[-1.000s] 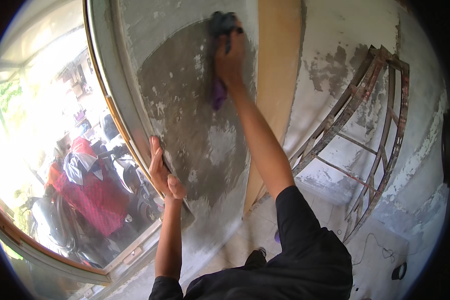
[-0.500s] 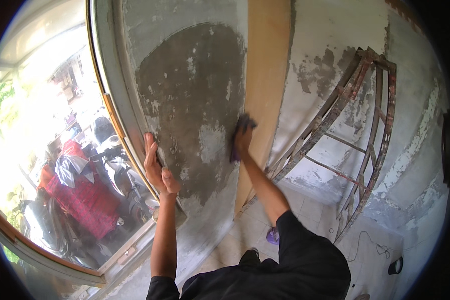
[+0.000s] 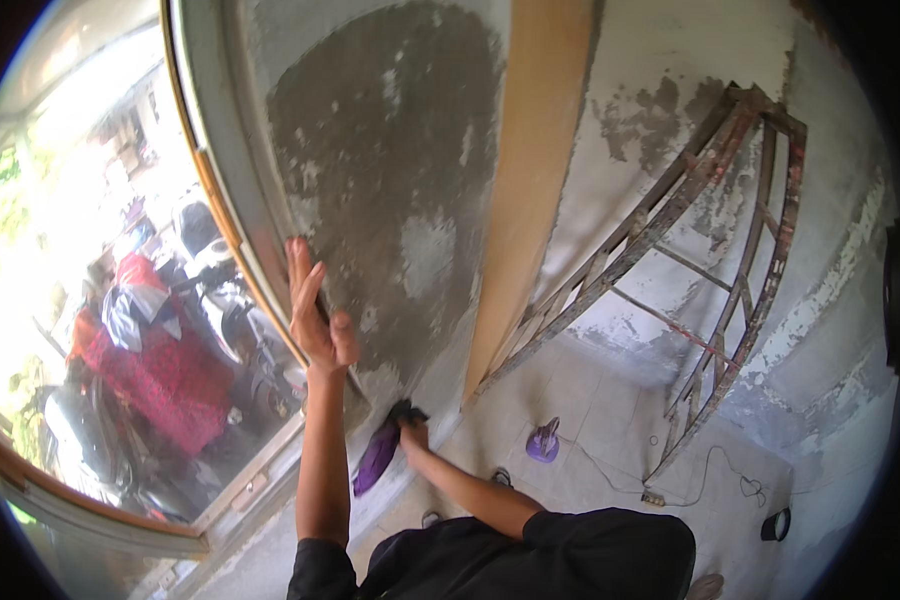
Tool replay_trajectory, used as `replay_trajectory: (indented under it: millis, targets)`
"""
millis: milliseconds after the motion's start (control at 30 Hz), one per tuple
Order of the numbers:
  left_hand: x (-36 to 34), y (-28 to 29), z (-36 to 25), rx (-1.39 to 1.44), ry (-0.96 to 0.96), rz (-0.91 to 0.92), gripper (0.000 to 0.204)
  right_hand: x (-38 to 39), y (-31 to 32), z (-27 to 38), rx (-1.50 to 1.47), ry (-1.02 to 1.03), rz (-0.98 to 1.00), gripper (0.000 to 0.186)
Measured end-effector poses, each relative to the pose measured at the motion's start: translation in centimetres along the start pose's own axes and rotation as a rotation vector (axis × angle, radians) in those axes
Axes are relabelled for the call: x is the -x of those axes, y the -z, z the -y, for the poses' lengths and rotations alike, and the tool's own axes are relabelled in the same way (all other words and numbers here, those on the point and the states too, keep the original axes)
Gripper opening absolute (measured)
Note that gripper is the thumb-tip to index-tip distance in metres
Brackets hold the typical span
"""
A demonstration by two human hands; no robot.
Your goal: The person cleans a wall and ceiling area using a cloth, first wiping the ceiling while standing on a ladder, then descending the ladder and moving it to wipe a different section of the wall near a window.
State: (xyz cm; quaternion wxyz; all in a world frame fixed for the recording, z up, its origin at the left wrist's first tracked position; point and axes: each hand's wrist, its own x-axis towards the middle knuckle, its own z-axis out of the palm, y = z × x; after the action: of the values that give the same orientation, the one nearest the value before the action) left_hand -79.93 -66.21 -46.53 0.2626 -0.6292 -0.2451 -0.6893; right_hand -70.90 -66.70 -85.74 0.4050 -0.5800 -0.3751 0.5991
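My left hand (image 3: pixel 315 312) is raised with its fingers stretched out, at the edge where the window frame (image 3: pixel 232 150) meets the wall. Nothing is in it. Low down, my right hand (image 3: pixel 415 437) is closed on a purple and black thing (image 3: pixel 377 460) that looks like a cloth; its exact kind is unclear. This thing lies against the lower grey part of the wall, under the dark patch (image 3: pixel 370 190). Damp-looking and brown-grey, the patch has lighter spots. Most of my right fingers are hidden.
A pale wooden board (image 3: pixel 535 150) stands right of the patch. Further right a worn ladder (image 3: pixel 660 220) leans by a peeling wall. On the tiled floor are a purple object (image 3: pixel 543 442), a cord with a socket block (image 3: pixel 653 497) and a black ring-shaped thing (image 3: pixel 775 525). Motorbikes show outside the window.
My right hand has swept down and left with the purple and black thing, from beside the wooden board to the wall's lower part. My left hand stays at the frame.
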Motion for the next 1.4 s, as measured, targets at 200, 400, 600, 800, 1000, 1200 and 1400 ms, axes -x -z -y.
replay_trajectory:
  millis: [200,400,600,800,1000,1200,1400]
  targets:
    - [1.1,1.3,-1.2,0.015,0.102,0.019,0.05,2.4,-0.9,15.3,-0.493,0.098,-0.048,0.058]
    - [4.1,0.7,-0.9,-0.05,0.158,0.039,0.053,11.2,-1.2,26.2,-0.52,0.605,0.163,0.049]
    - [4.3,-0.1,-0.7,-0.071,0.161,-0.092,0.05,7.1,-3.9,17.6,0.022,1.364,0.04,0.045]
    - [5.0,0.3,-0.5,-0.172,0.138,-0.059,0.052,4.5,-2.8,7.2,0.163,1.093,0.059,0.042]
    - [4.8,0.9,-0.2,-0.268,0.055,0.03,0.053,3.7,-6.3,3.5,-0.109,0.148,-0.11,0.063]
    - [4.7,1.1,-0.3,-0.334,0.066,0.037,0.057,7.0,-5.8,12.9,-0.427,-0.151,-0.175,0.064]
    - [5.0,0.6,-0.6,-0.317,0.126,-0.008,0.058,10.7,-5.9,18.7,-0.458,0.218,0.012,0.061]
